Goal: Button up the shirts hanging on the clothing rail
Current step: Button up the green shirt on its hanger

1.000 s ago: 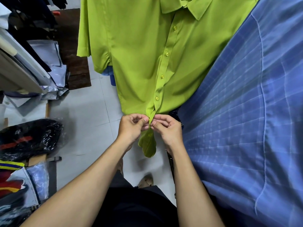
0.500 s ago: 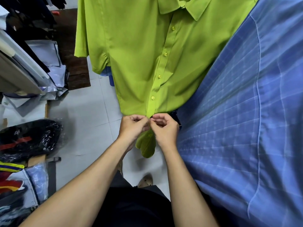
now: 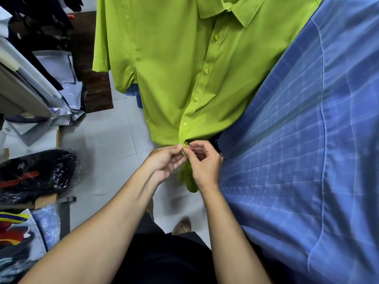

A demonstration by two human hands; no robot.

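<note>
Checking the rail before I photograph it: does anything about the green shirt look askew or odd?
Only mildly. The green shirt is pulled into creases near its hem, where the left hand and right hand pinch the placket at the lowest button. Below them the tail bunches up. No damage is visible.

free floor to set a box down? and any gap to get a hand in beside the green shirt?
Bare tile floor between the black plastic-wrapped bundle and the green shirt. A hand can pass left of that shirt's hem. Crowded: the left side, piled with grey mailer bags; right of the placket, the blue checked shirt presses against it.
</note>
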